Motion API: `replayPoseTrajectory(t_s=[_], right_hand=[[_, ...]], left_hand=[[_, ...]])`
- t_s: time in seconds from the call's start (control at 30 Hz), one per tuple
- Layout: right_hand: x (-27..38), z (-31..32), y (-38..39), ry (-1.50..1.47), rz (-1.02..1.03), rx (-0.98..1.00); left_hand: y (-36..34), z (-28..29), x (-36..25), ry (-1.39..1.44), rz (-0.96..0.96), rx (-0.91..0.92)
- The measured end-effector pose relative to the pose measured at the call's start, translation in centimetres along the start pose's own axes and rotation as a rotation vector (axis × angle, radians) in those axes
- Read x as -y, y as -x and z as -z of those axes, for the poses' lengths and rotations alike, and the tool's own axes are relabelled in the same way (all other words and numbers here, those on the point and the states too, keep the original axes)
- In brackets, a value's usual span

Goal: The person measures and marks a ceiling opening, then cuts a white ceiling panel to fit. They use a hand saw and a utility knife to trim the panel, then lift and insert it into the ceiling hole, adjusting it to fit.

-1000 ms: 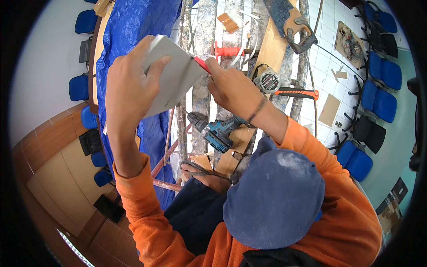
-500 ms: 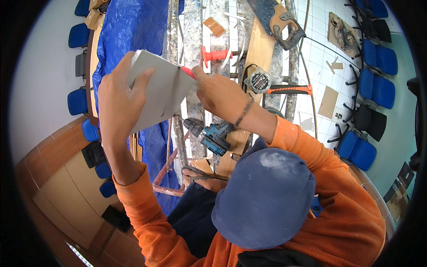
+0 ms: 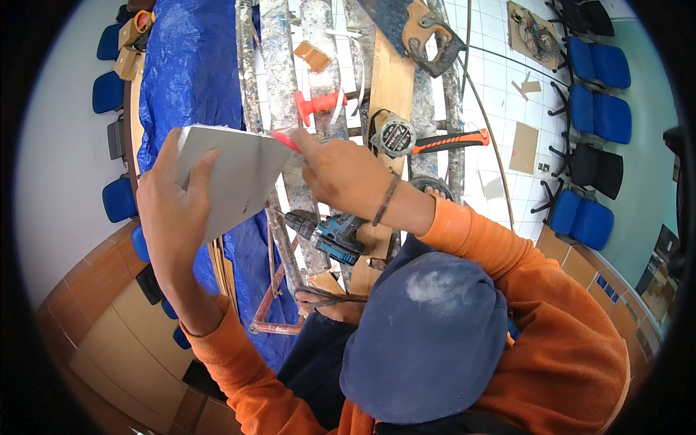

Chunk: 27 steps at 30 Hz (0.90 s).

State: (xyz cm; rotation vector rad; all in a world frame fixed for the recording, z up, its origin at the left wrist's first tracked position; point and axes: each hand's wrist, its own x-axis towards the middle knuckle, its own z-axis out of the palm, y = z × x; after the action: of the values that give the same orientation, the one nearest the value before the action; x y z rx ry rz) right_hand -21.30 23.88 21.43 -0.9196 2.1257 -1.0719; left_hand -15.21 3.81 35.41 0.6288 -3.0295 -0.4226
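My left hand [image 3: 174, 199] grips a flat grey panel piece [image 3: 235, 181] by its left side, thumb on the face and fingers behind it. The panel is held up, tilted, above the scaffold planks, with a dark smudge on its face. In my right hand [image 3: 344, 174] is a slim red tool [image 3: 285, 140], its tip against the panel's upper right edge. My fingers cover most of it, so its kind is unclear. A teal and black cordless drill [image 3: 337, 238] lies on the planks below my right hand. Just beyond my wrist sits a tape measure [image 3: 395, 136].
Beside the tape measure lies a tool with an orange-and-black handle [image 3: 453, 141]. A red-handled tool [image 3: 319, 105] and a handsaw [image 3: 428, 40] lie farther off, the saw on a wooden board [image 3: 391, 80]. Blue tarpaulin [image 3: 192, 72] hangs at left; blue chairs [image 3: 598, 119] line the right.
The view has shifted, so the planks and tools appear farther left. Both hands, still holding the panel and red tool, sit slightly lower and nearer to me.
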Motion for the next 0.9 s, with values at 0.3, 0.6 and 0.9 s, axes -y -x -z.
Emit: replayPoseTrajectory(t_s=[0.3, 0.6, 0.9], right_hand=[[-0.4, -1.0, -1.5, -0.003, 0.03, 0.054], [-1.8, -1.7, -1.6, 0.056, 0.054, 0.051], [-3.8, -3.8, -0.5, 0.07, -0.007, 0.087]], left_hand=[[0.4, -0.5, 0.2, 0.009, 0.03, -0.043], [0.9, -0.5, 0.4, -0.032, -0.039, -0.025], [1.7, -0.9, 0.2, -0.191, 0.014, -0.114]])
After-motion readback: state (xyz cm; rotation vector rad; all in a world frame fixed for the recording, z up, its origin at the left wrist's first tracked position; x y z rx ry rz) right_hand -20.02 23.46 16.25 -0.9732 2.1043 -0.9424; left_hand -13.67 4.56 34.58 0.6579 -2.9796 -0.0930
